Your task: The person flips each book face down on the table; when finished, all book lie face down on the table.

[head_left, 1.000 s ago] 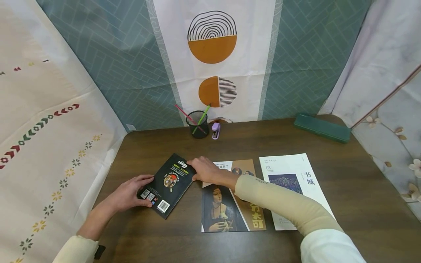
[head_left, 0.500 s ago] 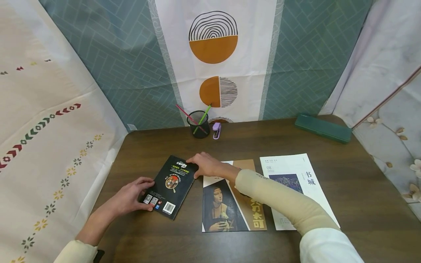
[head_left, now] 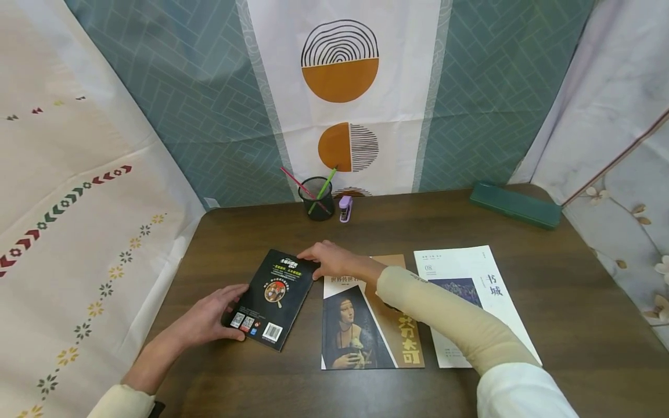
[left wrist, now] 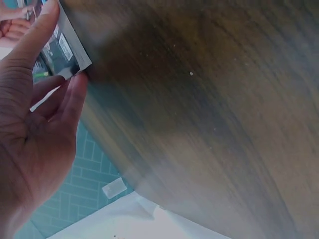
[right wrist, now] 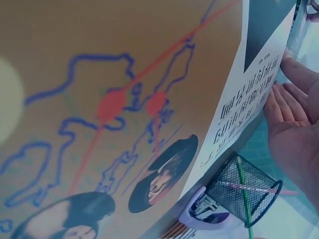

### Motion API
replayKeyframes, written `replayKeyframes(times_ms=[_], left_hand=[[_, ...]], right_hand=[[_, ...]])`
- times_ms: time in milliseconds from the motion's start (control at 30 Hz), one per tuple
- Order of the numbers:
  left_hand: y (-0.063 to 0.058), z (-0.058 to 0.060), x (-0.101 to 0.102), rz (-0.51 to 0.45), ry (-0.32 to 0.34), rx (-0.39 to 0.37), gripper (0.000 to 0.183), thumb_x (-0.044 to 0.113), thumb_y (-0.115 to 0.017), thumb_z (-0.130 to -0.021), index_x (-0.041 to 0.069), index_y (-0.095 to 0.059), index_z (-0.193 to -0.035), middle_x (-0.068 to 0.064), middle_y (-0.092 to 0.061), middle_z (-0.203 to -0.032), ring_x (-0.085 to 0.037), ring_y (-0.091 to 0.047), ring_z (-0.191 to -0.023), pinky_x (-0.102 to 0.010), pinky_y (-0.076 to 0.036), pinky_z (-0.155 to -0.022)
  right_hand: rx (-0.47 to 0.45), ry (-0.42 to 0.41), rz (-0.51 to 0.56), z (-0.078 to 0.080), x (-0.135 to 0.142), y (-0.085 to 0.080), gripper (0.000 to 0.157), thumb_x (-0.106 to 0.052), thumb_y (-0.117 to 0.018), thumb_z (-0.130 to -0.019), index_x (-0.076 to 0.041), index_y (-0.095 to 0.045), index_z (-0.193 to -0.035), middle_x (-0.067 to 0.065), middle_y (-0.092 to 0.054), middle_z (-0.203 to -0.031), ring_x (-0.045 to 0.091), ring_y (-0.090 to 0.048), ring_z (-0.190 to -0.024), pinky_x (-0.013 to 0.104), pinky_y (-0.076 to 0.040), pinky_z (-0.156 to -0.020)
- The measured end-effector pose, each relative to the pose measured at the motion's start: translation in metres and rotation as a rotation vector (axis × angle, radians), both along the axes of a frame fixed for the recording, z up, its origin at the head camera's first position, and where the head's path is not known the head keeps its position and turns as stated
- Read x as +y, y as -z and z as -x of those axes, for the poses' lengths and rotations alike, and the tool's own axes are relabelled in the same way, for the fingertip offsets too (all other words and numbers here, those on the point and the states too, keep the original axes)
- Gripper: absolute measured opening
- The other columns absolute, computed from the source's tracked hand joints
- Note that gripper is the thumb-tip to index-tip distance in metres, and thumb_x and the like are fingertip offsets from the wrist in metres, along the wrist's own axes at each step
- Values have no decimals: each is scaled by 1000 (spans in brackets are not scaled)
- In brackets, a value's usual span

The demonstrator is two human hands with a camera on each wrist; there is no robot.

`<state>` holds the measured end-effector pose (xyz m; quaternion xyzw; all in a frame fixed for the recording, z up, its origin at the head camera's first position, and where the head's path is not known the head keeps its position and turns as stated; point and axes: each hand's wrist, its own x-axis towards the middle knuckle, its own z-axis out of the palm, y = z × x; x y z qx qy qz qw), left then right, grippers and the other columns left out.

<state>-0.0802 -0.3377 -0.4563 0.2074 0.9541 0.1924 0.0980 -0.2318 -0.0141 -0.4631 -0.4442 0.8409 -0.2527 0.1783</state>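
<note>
A black paperback book, back cover with barcode up, lies tilted on the table left of centre in the head view. My left hand grips its lower left corner, thumb at the bottom and fingers at the left edge. In the left wrist view, thumb and fingers bracket the book's corner. My right hand holds the upper right corner between thumb and fingers, its wrist passing over a brown art book with a portrait on the cover. That cover fills much of the right wrist view.
A white book lies to the right, partly under the right sleeve. Along the back of the table stand a black mesh pen cup with two pencils, a purple stapler and a long green case.
The black book has turned slightly counterclockwise, its lower end swinging right, with both hands staying at its corners. The art book and the white book have not moved.
</note>
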Motion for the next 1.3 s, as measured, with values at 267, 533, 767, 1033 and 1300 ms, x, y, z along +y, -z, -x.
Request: replayKeyframes(times_ms=[267, 533, 767, 1033, 1300], left_hand=[[2, -4, 2, 24, -8, 23, 102, 44, -100, -70, -5, -56, -147, -21, -55, -149, -27, -72, -106, -53, -57, -94], [0, -11, 5, 17, 25, 51, 99, 45, -100, -69, -5, -59, -144, -11, -61, -136, -24, -71, -106, -46, -59, -92], [1, -20, 6, 8, 33, 56, 94, 52, -97, -71, -2, -63, -140, -4, -62, -128, -20, -67, -104, -42, -59, -90], [5, -26, 5, -2, 59, 119, 93, 57, -97, -68, 0, -67, -134, 0, -63, -123, -16, -66, -104, -41, -59, -89], [10, -28, 4, -23, 79, 156, 90, 66, -92, -69, 5, -69, -129, 3, -62, -121, -15, -65, -104, -42, -59, -90]], right_hand=[[-11, 18, 41, 4, -3, 0, 61, -3, -88, -86, -1, -65, -143, 12, -67, -141, 21, -65, -129, 32, -51, -107], [-76, 53, 49, 7, -4, -2, 57, -1, -89, -85, -5, -70, -138, 10, -69, -140, 20, -66, -128, 29, -53, -104], [-70, 51, 55, 8, -5, 0, 51, -3, -89, -85, -8, -74, -134, 8, -71, -137, 18, -68, -125, 27, -55, -101], [-41, 24, 41, 4, -6, -2, 49, -3, -89, -85, -7, -75, -132, 7, -73, -134, 16, -70, -122, 27, -55, -101], [-54, 21, 48, -1, -4, -3, 49, -2, -87, -88, -6, -73, -135, 9, -70, -137, 18, -68, -126, 30, -54, -103]])
